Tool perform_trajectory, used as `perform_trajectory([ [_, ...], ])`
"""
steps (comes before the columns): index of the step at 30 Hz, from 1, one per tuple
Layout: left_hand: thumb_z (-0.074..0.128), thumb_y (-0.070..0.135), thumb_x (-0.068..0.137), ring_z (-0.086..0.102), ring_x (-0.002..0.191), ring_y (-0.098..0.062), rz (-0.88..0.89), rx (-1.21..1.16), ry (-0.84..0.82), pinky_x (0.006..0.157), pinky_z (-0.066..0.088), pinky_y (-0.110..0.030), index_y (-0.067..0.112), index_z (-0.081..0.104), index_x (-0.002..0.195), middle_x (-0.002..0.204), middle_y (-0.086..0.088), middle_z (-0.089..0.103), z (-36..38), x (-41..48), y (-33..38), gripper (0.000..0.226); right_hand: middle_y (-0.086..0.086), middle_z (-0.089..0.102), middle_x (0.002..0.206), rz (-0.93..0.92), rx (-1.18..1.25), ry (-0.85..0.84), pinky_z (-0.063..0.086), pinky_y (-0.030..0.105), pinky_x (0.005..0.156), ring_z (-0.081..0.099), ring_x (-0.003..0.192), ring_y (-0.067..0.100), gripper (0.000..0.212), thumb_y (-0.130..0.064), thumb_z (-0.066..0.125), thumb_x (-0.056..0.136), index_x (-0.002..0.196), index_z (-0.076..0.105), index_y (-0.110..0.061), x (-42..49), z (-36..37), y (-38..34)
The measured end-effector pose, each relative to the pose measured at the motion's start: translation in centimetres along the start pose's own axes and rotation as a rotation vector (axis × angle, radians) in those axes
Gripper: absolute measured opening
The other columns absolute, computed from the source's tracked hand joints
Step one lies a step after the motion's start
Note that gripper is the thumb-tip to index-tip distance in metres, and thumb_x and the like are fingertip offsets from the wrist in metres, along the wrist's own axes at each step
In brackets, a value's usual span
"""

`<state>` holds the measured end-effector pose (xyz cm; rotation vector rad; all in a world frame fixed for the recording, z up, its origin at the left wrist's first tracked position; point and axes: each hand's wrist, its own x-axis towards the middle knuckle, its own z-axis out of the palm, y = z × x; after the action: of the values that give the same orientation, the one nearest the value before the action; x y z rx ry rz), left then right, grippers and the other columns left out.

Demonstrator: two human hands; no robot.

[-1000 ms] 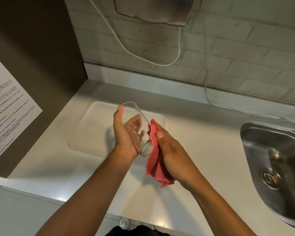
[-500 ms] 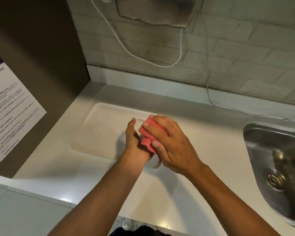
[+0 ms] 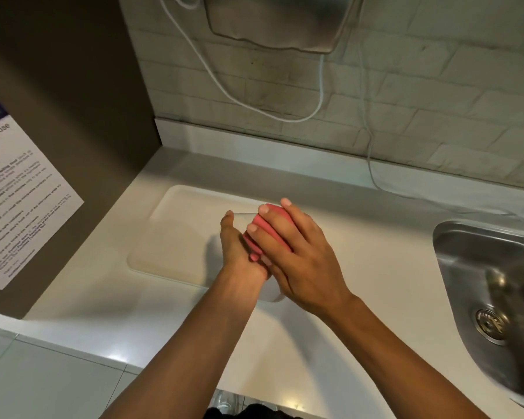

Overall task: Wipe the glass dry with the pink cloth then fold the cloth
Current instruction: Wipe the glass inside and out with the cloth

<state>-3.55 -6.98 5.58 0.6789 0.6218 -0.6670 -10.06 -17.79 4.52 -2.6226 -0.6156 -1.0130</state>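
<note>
A clear drinking glass (image 3: pixel 243 218) is held above the white counter, mostly hidden between both hands; only a faint part of its wall shows by the left thumb. My left hand (image 3: pixel 238 252) grips it from the left side. My right hand (image 3: pixel 297 255) presses the pink cloth (image 3: pixel 270 219) over the glass from the right, fingers spread across the cloth. The cloth is bunched, and little of it shows between the fingers.
A white tray-like mat (image 3: pixel 176 231) lies on the counter (image 3: pixel 375 267) under the hands. A steel sink (image 3: pixel 490 285) is at the right. A printed notice (image 3: pixel 15 201) hangs on the brown left wall. White cables (image 3: pixel 369 152) trail down the tiled back wall.
The glass was clearly visible with the cloth hanging below my right hand; now the right hand has wrapped the cloth over the glass and covers it. The view shifted slightly.
</note>
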Motion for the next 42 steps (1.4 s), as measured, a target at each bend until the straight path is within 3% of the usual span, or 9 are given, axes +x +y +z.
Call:
perform_trajectory([
  [8,0.058,0.069,0.093,0.073,0.085,-0.030,0.003,-0.073,0.037,0.086,0.057,-0.040,0.012,0.067,0.112,0.107,-0.008,0.075,0.1,-0.5,-0.3,0.060,-0.016,0.060,0.135,0.655,0.475,-0.109,0.042,0.025,0.110,0.053,0.126,-0.002,0.046,-0.040,0.027,0.109,0.142,0.057,-0.029,2.4,-1.9,-0.8],
  [11,0.053,0.068,0.096,0.081,0.079,-0.033,0.031,-0.074,0.017,0.076,0.058,-0.040,0.008,0.074,0.114,0.097,-0.013,0.082,-0.2,-0.2,-0.2,0.066,-0.006,0.046,0.155,0.579,0.404,-0.187,0.026,0.024,0.121,0.034,0.147,0.006,0.050,-0.038,0.028,0.108,0.150,0.049,-0.021,1.4,-1.8,-1.9],
  [15,0.050,0.069,0.096,0.082,0.063,-0.030,0.039,-0.036,-0.028,0.066,0.060,-0.037,0.011,0.088,0.068,0.078,-0.012,0.084,-1.0,0.0,-0.7,0.075,-0.004,0.045,0.157,0.452,0.361,-0.329,0.029,0.029,0.121,0.034,0.148,0.010,0.051,-0.042,0.028,0.106,0.150,0.047,-0.023,1.2,-2.3,-0.9],
  [21,0.055,0.076,0.090,0.057,0.115,-0.033,0.154,0.086,-0.124,0.123,0.037,-0.045,0.010,0.068,0.120,0.125,-0.015,0.061,-1.0,-0.2,-0.1,0.075,-0.022,0.056,0.143,0.882,0.777,-0.216,0.037,0.034,0.115,0.050,0.133,0.000,0.042,-0.047,0.027,0.109,0.133,0.061,-0.050,2.4,-2.7,-0.8],
  [26,0.051,0.085,0.086,0.062,0.095,-0.032,0.244,0.212,-0.230,0.099,0.047,-0.047,0.008,0.073,0.110,0.096,-0.015,0.068,-1.0,-0.4,0.1,0.083,0.010,0.078,0.104,1.284,1.234,-0.308,0.058,0.027,0.072,0.072,0.086,0.018,0.043,-0.046,0.044,0.099,0.104,0.078,-0.021,2.3,-3.1,-0.7],
  [29,0.041,0.074,0.101,0.064,0.081,-0.022,0.447,0.450,-0.098,0.079,0.049,-0.038,0.010,0.071,0.114,0.083,-0.006,0.065,-0.1,-0.1,0.3,0.072,-0.002,0.079,0.107,1.295,1.265,-0.203,0.058,0.022,0.072,0.074,0.089,0.011,0.044,-0.049,0.046,0.101,0.112,0.078,-0.021,2.2,-3.0,-0.8],
  [34,0.041,0.060,0.109,0.078,0.083,-0.008,0.753,0.780,-0.027,0.084,0.057,-0.034,0.028,0.070,0.111,0.095,0.002,0.084,0.1,0.3,0.9,0.044,-0.033,0.056,0.134,1.106,0.881,-0.158,0.042,0.016,0.101,0.057,0.117,-0.013,0.037,-0.057,0.027,0.105,0.139,0.034,-0.069,1.8,-2.6,-1.0],
  [37,0.039,0.067,0.103,0.077,0.094,-0.013,0.653,0.830,-0.047,0.089,0.056,-0.040,0.029,0.068,0.116,0.107,0.004,0.080,0.6,-0.6,0.2,0.050,-0.041,0.048,0.122,1.016,0.682,-0.206,0.042,-0.003,0.079,0.053,0.097,-0.029,0.043,-0.059,0.019,0.104,0.147,0.015,-0.062,1.4,-1.9,-1.6],
  [42,0.076,0.069,0.073,0.083,0.095,-0.024,0.619,0.720,-0.162,0.095,0.065,-0.048,0.017,0.077,0.110,0.098,-0.008,0.085,0.8,-2.2,-0.4,0.063,-0.010,0.028,0.166,0.873,0.558,-0.107,0.035,0.021,0.116,0.034,0.146,0.003,0.056,-0.051,0.020,0.108,0.162,0.014,-0.036,1.7,-1.6,-2.4],
])
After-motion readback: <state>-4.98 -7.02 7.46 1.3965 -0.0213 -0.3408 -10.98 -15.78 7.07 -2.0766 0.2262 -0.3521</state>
